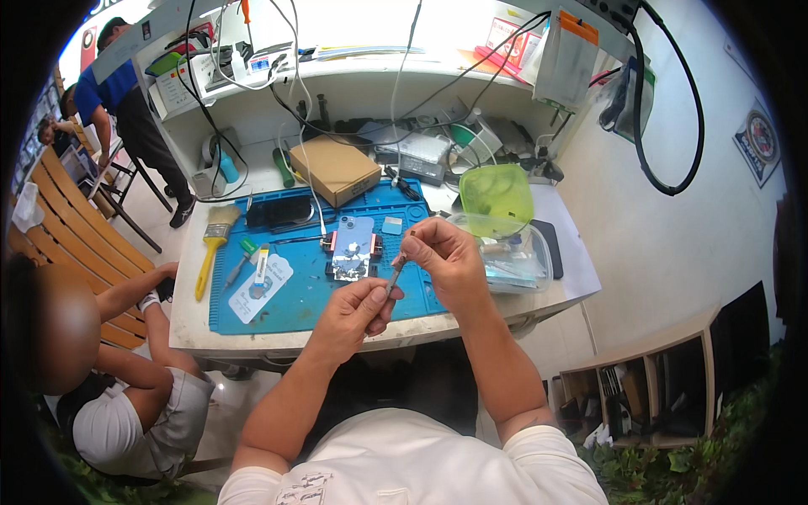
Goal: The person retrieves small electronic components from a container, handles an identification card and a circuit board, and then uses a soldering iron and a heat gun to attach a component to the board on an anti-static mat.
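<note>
Above the front of the blue work mat (286, 316), my two hands meet at a slim grey piece (393, 278), thin like a small tool or blade. My left hand (358, 310) pinches its lower end. My right hand (446, 257) has its thumb and fingers closed at the upper end, where a small brownish bit shows between them. What exactly the piece is, I cannot make out. Just beyond my hands lies a light-blue smartphone (354, 238), back up, between the red and black jaws of a clamp holder (376, 246). Its lower part looks shiny and silvery.
Left on the mat are a yellow-handled brush (207, 261), a white card (259, 293) and a green-tipped screwdriver (246, 251). A cardboard box (335, 168) stands behind. At right is a clear tub (543, 261) with a green lid (497, 198). Cables hang overhead; a person sits at left.
</note>
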{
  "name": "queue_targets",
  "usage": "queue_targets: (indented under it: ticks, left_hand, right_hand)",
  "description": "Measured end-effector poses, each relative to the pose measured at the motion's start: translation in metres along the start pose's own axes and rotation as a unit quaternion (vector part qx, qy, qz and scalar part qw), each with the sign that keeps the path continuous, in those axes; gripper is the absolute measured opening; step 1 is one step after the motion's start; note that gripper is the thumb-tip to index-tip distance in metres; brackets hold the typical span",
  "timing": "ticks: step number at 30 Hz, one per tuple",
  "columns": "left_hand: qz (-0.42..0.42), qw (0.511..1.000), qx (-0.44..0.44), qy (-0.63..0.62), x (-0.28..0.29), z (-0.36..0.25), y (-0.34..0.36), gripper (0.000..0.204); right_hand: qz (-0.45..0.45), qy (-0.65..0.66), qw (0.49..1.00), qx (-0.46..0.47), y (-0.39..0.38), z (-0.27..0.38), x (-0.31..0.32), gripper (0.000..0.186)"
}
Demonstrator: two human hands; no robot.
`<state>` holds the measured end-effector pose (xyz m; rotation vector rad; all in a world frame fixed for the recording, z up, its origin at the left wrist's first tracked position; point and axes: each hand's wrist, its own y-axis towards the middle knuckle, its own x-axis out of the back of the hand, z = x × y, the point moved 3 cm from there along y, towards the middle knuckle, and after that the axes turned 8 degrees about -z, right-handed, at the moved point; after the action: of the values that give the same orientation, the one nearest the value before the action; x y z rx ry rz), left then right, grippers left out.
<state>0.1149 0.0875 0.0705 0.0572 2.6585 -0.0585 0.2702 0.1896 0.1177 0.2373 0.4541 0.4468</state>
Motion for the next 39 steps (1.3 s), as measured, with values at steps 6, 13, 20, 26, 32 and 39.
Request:
queue_targets:
  ticks: [6,13,20,26,32,39]
  left_hand:
    - [-0.010,1.000,-0.018,0.010,-0.003,0.005,0.002,0.030]
    - [-0.044,0.997,-0.035,0.047,-0.005,0.005,0.001,0.030]
    - [-0.146,0.938,-0.180,0.259,-0.014,-0.001,-0.005,0.030]
    - [-0.099,0.980,-0.087,0.147,-0.012,0.003,-0.002,0.027]
    - [-0.146,0.921,-0.180,0.312,-0.011,-0.004,-0.003,0.027]
    - [-0.147,0.915,-0.198,0.318,-0.011,-0.005,-0.003,0.026]
  right_hand:
    - [-0.035,-0.023,0.999,-0.009,-0.006,0.000,-0.003,0.013]
    - [-0.092,-0.039,0.995,0.001,-0.012,-0.006,-0.001,0.014]
    - [-0.130,-0.033,0.991,0.018,-0.016,-0.009,-0.003,0.018]
    - [-0.147,-0.020,0.989,0.010,-0.018,-0.020,0.003,0.016]
    - [-0.153,-0.039,0.987,0.015,-0.018,-0.018,0.002,0.019]
    - [-0.132,-0.049,0.990,0.007,-0.017,-0.015,0.003,0.020]
